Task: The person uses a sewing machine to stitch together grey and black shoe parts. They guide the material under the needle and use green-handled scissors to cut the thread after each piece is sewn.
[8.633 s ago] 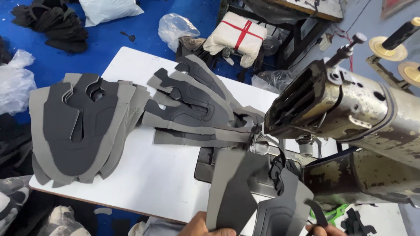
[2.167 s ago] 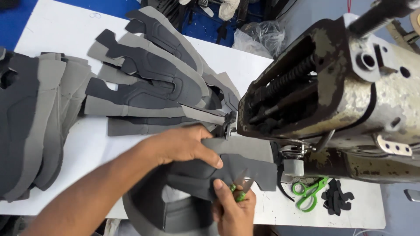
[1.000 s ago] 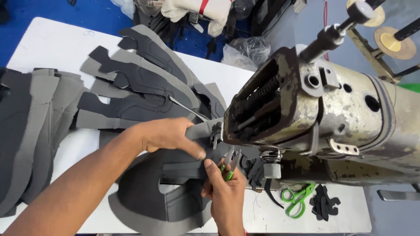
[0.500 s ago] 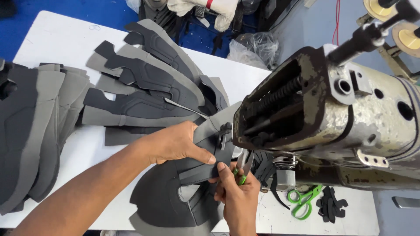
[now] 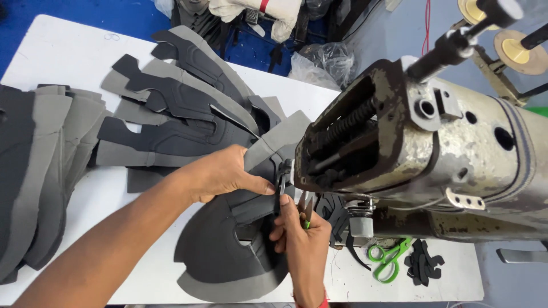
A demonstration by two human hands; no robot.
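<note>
Pinching the grey shoe-upper panel (image 5: 228,251) flat beside the sewing machine (image 5: 422,165) head, your left hand (image 5: 225,174) steadies it while your right hand (image 5: 302,239), closed on small snips (image 5: 306,214), risks nicking nearby fingers.

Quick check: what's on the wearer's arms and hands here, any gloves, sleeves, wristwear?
Both hands are bare, with no gloves. The left hand and its forearm show no sleeve, watch or ring as far as the frame reaches. The right hand is bare too, and a thin red band shows at its wrist by the bottom edge. Short, plain fingernails; no markings visible.
</note>
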